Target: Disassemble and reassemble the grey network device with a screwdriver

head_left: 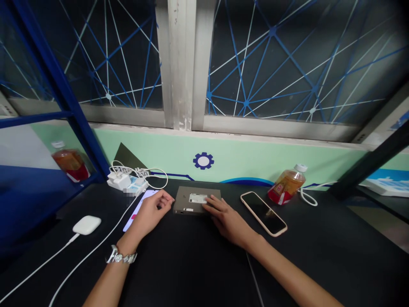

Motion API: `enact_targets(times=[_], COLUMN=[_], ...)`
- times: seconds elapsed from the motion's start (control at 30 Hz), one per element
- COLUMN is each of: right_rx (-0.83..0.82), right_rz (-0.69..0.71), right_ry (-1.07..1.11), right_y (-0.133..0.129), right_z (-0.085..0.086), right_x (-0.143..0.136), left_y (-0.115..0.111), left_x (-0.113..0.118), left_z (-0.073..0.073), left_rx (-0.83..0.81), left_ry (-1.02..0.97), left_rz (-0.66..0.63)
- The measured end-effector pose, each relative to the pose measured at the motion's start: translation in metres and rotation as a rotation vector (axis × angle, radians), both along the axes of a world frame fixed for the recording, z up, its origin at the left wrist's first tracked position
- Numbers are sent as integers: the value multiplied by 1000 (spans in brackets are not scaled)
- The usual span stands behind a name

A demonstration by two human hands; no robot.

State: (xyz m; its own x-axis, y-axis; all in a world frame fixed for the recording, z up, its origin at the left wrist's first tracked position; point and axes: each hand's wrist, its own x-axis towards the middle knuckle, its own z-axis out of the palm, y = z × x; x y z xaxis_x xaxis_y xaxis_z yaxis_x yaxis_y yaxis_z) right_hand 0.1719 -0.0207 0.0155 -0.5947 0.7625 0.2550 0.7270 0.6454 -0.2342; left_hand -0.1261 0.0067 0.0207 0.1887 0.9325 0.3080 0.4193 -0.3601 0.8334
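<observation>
A flat grey-brown box (184,196) with a white label lies on the black desk in front of me. My right hand (228,219) rests on its right part, fingers stretched out and fingertips near the label; the thumb is partly hidden. Just off the box's left edge, my left hand (152,212) has thumb and index finger curled together. Whether anything small is in that pinch, I cannot make out. Partly covered by the left hand and wrist is a phone with a lit screen (149,194). A silver watch (121,256) is on my left wrist.
A dark-screened phone (263,213) in a pale case lies to the right, before a bottle of amber drink (286,186). At left are a white power strip (136,186) with plugs and a white earbud case (87,225) on a cable. Blue partition frame (86,145) at left; windows behind.
</observation>
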Motion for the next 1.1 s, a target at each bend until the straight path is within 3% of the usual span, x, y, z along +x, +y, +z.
enact_targets(times=[0.1,0.2,0.3,0.4,0.5,0.57,0.7,0.9,1.0,1.1], right_rx=[48,85,-103,-322,-454,-550,-733,-435,-343,-277], right_rz=[20,-234,-539,-682,-637,-579,-429,-173,-151,-153], right_ry=[57,141,50,15,174,375,860,1271,1355,1379], right_y=[-9,-35,-68,-92,-96,-91,-70,-16,9,22], right_z=[11,25,24,8,-6,-6,21,69,75,70], right_x=[6,21,40,54,59,58,54,34,17,2], left_y=[-3,-8,-14,-19,-21,-20,-8,8,4,-1], left_x=[12,28,45,59,69,76,88,104,104,102], left_z=[0,1,3,4,6,9,12,2,-7,-10], left_rx=[-39,-90,-172,-249,-300,-332,-396,-569,-648,-684], left_ry=[-120,-246,-367,-444,-483,-525,-661,-1009,-1178,-1298], left_rz=[-38,-68,-128,-175,-209,-227,-270,-254,-180,-94])
